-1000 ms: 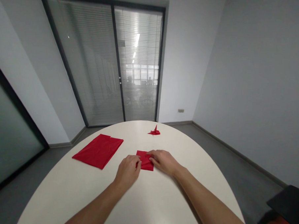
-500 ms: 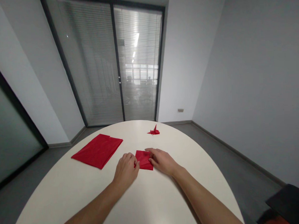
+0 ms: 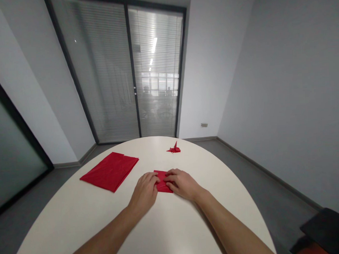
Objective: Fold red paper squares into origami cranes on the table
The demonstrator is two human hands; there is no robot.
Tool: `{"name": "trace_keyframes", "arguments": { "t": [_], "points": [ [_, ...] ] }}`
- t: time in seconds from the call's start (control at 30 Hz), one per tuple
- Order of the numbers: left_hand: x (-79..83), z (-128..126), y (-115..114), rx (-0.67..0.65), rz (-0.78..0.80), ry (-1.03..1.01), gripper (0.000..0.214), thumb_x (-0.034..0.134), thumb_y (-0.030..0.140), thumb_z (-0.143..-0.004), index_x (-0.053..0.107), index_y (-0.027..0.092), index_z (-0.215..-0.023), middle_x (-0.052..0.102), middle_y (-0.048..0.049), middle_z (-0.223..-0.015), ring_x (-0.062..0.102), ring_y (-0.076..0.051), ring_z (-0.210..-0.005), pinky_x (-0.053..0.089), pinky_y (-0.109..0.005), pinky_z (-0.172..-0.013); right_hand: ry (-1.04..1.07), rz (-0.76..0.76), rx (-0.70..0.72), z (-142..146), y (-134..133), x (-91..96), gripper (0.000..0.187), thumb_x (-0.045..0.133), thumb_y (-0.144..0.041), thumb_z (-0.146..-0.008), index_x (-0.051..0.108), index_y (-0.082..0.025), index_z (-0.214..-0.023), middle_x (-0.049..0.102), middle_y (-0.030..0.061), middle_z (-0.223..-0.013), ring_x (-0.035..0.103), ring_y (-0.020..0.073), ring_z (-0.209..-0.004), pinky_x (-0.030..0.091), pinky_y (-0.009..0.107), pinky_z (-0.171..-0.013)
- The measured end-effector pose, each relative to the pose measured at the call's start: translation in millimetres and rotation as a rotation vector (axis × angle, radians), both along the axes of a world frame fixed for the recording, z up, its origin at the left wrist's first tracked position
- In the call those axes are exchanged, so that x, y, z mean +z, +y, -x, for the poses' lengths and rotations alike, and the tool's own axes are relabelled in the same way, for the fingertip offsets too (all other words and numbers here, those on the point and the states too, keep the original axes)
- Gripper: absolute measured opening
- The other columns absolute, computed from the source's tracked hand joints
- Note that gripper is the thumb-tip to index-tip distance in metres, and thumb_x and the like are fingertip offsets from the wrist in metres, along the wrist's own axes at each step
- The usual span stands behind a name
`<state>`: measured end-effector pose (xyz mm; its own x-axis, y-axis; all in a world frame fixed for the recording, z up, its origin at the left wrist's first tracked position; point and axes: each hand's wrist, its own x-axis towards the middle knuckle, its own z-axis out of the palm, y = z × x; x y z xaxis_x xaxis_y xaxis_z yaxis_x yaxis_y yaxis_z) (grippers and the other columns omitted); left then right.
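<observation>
A small folded square of red paper (image 3: 162, 186) lies on the table in front of me, its layers showing along the near edge. My left hand (image 3: 145, 188) holds its left side, with fingertips bent over the edge and the thumb close beneath them. From the right, my right hand (image 3: 183, 182) has its curled fingers and thumb on the paper's right part, holding it down. The fingers of both hands hide parts of the square. Beyond them, a folded red paper crane (image 3: 175, 149) rests near the table's far edge.
A stack of larger red paper sheets (image 3: 109, 172) lies to the left on the round white table (image 3: 151, 232). Past the table stand glass panels with blinds (image 3: 111, 88). A dark chair (image 3: 328, 225) is at the lower right.
My left fingers have straightened and reached further over the paper's left part. My right fingers have drawn down from the top edge onto its middle. The stack and crane stay in place.
</observation>
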<state>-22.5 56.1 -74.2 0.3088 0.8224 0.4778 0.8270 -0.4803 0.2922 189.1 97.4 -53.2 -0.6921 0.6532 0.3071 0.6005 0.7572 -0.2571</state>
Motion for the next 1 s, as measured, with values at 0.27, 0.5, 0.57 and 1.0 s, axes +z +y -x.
{"name": "trace_keyframes", "arguments": {
  "t": [0.27, 0.5, 0.57, 1.0],
  "points": [
    [1.0, -2, -2, -0.175, 0.006, 0.007, 0.036, 0.049, 0.007, -0.086, 0.072, 0.021, -0.109, 0.071, -0.0074, -0.115, 0.057, -0.026, -0.120, 0.044, -0.049, -0.109, -0.064, -0.063, -0.151, -5, 6, -1.2, 0.037, 0.054, -0.014, -0.091, 0.070, -0.025, -0.123, 0.058, 0.0109, -0.137, 0.051, 0.0263, -0.124, 0.039, 0.041, -0.103],
    [15.9, -6, -13, -0.243, 0.124, 0.008, 0.033, 0.047, 0.009, -0.088, 0.070, 0.021, -0.108, 0.065, -0.0075, -0.109, 0.060, -0.022, -0.103, 0.051, -0.038, -0.097, -0.083, -0.014, -0.132, -1, 2, 6.1, 0.028, 0.053, -0.016, -0.092, 0.075, -0.023, -0.107, 0.071, 0.0057, -0.097, 0.061, 0.0200, -0.094, 0.041, 0.033, -0.088],
    [16.1, -5, -13, -0.264, 0.151, 0.000, 0.037, 0.044, 0.009, -0.090, 0.068, 0.021, -0.115, 0.065, -0.0074, -0.114, 0.059, -0.021, -0.107, 0.050, -0.036, -0.099, -0.068, -0.010, -0.122, 0, 0, 6.3, 0.027, 0.052, -0.020, -0.095, 0.074, -0.022, -0.109, 0.071, 0.0059, -0.099, 0.061, 0.0199, -0.094, 0.041, 0.033, -0.088],
    [-1.1, 0, -5, -0.237, 0.149, -0.011, 0.051, 0.045, 0.004, -0.082, 0.062, 0.022, -0.127, 0.063, -0.0059, -0.135, 0.056, -0.022, -0.126, 0.041, -0.042, -0.114, 0.014, 0.059, 0.006, -6, 1, 0.8, 0.044, 0.063, -0.032, -0.087, 0.065, -0.018, -0.128, 0.064, 0.0130, -0.127, 0.057, 0.0267, -0.116, 0.043, 0.038, -0.102]
  ]
}}
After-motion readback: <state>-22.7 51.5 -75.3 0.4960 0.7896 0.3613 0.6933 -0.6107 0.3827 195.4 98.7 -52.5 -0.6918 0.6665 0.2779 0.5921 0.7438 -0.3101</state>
